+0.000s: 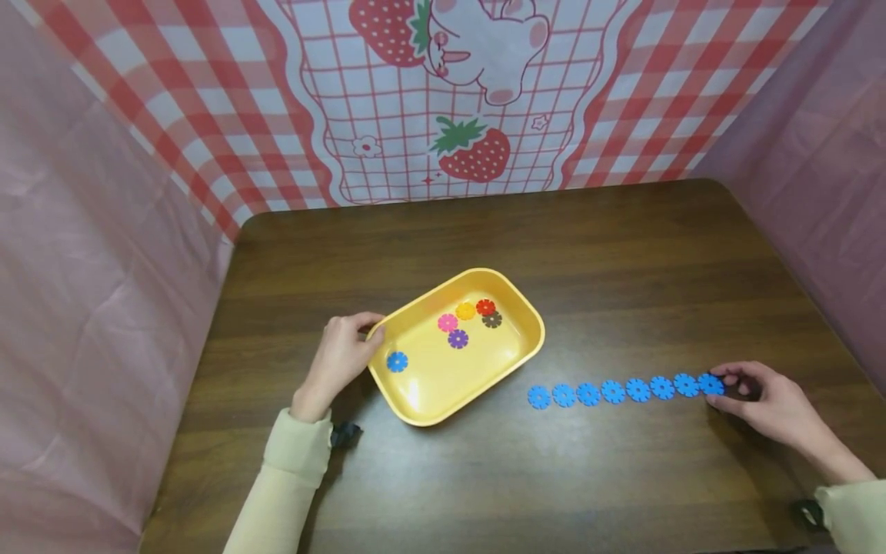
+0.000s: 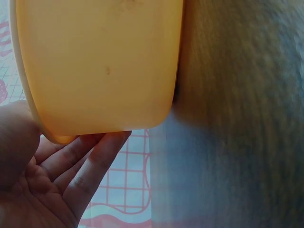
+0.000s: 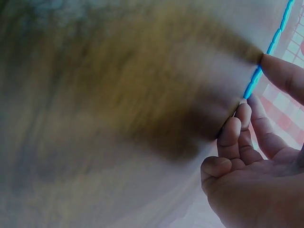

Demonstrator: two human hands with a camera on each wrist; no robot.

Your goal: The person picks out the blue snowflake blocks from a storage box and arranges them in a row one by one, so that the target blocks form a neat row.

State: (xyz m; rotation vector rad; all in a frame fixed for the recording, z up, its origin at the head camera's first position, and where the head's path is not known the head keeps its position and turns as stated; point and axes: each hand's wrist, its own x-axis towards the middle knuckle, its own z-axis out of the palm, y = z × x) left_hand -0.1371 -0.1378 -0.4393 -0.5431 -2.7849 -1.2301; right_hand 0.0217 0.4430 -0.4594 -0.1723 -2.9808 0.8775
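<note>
A yellow plastic tray (image 1: 443,392) sits at an angle in the middle of the table. My left hand (image 1: 342,350) grips its left end, thumb over the rim and fingers against the outer wall, as the left wrist view shows with the tray side (image 2: 104,71) above the hand (image 2: 61,175). To the right, several blue notched discs (image 1: 612,392) form a nearly straight row on the table. Thumb and index finger of my right hand (image 1: 771,400) pinch the blue disc (image 1: 711,384) at the row's right end. In the right wrist view, the row is seen edge-on beside the hand (image 3: 256,166).
Inside the tray lie a blue disc (image 1: 398,362), a pink disc (image 1: 447,322), a purple disc (image 1: 458,338), a yellow disc (image 1: 466,311), a red disc (image 1: 486,307) and a dark grey-brown disc (image 1: 492,319). A red-and-white checked cloth (image 1: 228,100) hangs behind the brown wooden table (image 1: 588,254).
</note>
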